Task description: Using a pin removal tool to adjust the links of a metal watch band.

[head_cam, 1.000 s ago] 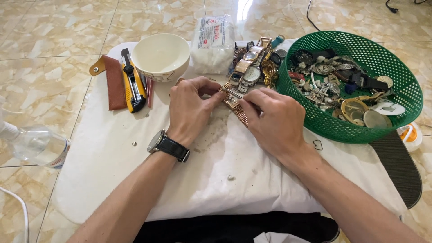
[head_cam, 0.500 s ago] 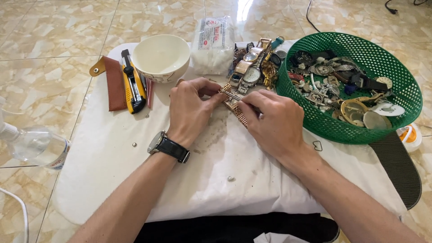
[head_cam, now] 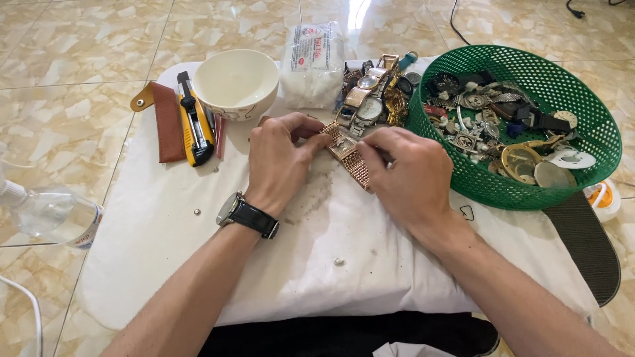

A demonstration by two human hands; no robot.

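A gold-coloured wristwatch with a mesh band [head_cam: 347, 153] lies between my hands over the white cloth [head_cam: 198, 244]. My left hand [head_cam: 281, 162] pinches its upper end near the square face. My right hand [head_cam: 403, 175] covers the lower part of the band, and a thin dark tool seems to sit under its fingers. A black-strapped watch [head_cam: 246, 213] is on my left wrist. Brownish dust marks the cloth just below the watch.
A white bowl [head_cam: 235, 82], a yellow-black utility knife [head_cam: 196, 122] and a brown leather sheath [head_cam: 167, 122] lie at the back left. A white packet [head_cam: 312, 63], a pile of watches [head_cam: 370, 99] and a green basket [head_cam: 582, 112] of watch parts are behind and right. A clear bottle [head_cam: 49, 215] lies left.
Both hands stay on the gold watch in nearly the same spot; the fingers have shifted only slightly along the band.
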